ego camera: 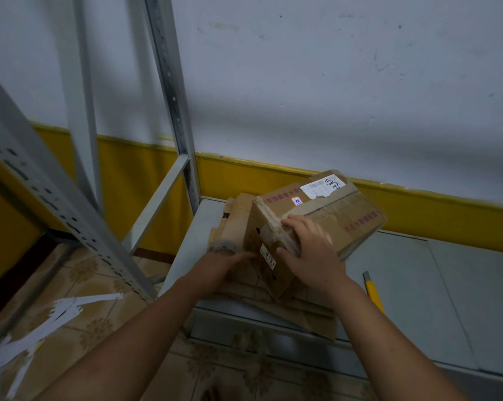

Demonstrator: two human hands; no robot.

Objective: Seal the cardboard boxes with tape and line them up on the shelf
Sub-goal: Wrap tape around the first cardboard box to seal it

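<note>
- Box (331, 218) sits tilted on flattened cardboard (311, 316) at the shelf's (418, 270) left end.
- Right hand (311, 253): fingers grip the box's near top edge.
- Left hand (215, 270): fingers straight, touching the end face.
- End sticker (267, 257) reads "0151".
- Top label (321, 185): barcode, handwriting illegible.
- Tape roll (222, 246) just behind left hand.

A brown, taped box (345, 224) lies tilted on flattened cardboard (311, 316) on the grey shelf (418, 270), with the tape roll (223, 246) just beside it.
</note>
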